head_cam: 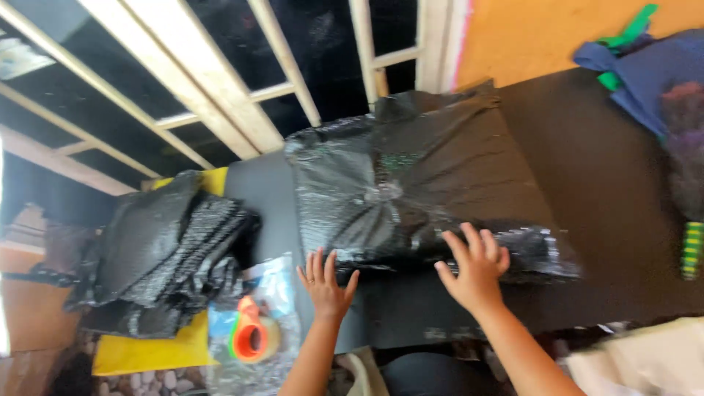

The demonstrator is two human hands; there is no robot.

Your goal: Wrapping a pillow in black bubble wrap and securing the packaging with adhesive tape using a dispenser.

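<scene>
Head view: black plastic bag (411, 183) lies under both hands' fingers (477, 246).

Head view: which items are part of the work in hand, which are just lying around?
In hand:
- black plastic-wrapped bundle, on the dark table
- left hand, flat at the bundle's near edge
- right hand, pressing on the bundle

Lying about:
- stack of black bags
- orange tape dispenser on clear packets
- blue cloth
</scene>
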